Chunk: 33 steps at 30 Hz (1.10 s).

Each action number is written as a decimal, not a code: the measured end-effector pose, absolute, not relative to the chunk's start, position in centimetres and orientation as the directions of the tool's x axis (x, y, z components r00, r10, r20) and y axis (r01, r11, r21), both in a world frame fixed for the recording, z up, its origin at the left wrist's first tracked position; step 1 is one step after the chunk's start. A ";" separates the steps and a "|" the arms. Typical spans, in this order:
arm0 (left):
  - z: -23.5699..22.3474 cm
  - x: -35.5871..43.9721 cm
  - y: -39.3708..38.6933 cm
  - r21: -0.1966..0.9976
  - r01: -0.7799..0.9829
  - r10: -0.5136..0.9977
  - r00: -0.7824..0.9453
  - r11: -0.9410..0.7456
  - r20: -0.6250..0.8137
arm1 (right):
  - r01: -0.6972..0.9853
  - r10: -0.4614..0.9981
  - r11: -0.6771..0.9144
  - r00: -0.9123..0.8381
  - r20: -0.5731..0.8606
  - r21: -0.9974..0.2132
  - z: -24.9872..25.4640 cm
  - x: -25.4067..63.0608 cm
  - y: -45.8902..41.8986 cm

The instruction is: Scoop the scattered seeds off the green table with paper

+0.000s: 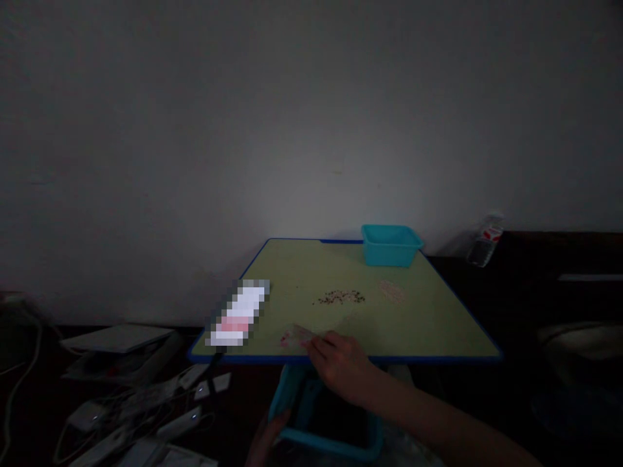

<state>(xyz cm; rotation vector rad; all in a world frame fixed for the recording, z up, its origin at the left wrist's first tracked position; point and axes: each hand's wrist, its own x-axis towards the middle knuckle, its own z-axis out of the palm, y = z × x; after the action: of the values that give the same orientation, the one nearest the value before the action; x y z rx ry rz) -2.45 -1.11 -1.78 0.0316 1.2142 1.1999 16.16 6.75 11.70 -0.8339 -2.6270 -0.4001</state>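
Note:
My right hand [338, 360] is over the near edge of the small table, fingers pinched on a crumpled clear plastic bag [294, 336] with pinkish marks. Below that edge, my left hand [270, 431] grips the left rim of a blue plastic basket [331, 443], whose inside is dark. Beyond my right hand, a scatter of dark and pale beans or seeds [341, 297] lies on the tabletop. To its right is a separate patch of small pale grains [392, 292]; their kind is too small to make out.
A second blue basket [389, 254] stands at the far right of the blue-edged table [302, 259]. A phone with a blurred screen [238, 312] is held at the left edge. Cables and chargers [180, 421] clutter the lower left. A clear packet [485, 243] lies at right.

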 end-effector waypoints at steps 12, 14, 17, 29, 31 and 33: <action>-0.5 -2.1 -0.7 0.653 -0.630 0.728 -0.196 0.419 -0.657 | 0.784 0.720 0.610 -0.608 0.336 0.113 11.6 24.6 7.8; -0.2 -2.0 -0.8 0.649 -0.618 0.720 -0.186 0.444 -0.669 | 0.807 0.737 0.579 -0.580 0.346 0.121 11.5 25.9 7.9; -0.1 -1.8 -0.9 0.626 -0.612 0.686 -0.180 0.483 -0.705 | 0.826 0.757 0.551 -0.555 0.345 0.119 11.5 27.6 7.9; -1.2 -2.1 -0.3 0.675 -0.595 0.714 -0.228 0.436 -0.662 | 0.884 0.803 0.465 -0.444 0.397 0.048 11.6 31.5 10.9; -0.7 -2.1 -0.3 0.700 -0.557 0.715 -0.248 0.447 -0.654 | 0.892 0.806 0.451 -0.420 0.417 0.027 11.7 31.9 11.6; -0.1 -2.1 -0.4 0.714 -0.544 0.736 -0.237 0.441 -0.634 | 0.905 0.817 0.425 -0.384 0.431 0.003 11.8 32.2 12.2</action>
<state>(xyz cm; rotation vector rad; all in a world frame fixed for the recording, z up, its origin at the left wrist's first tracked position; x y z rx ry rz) -2.09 -0.37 -0.10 0.1886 1.3555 1.2052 32.18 12.25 11.79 -1.4728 -2.3195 -0.3365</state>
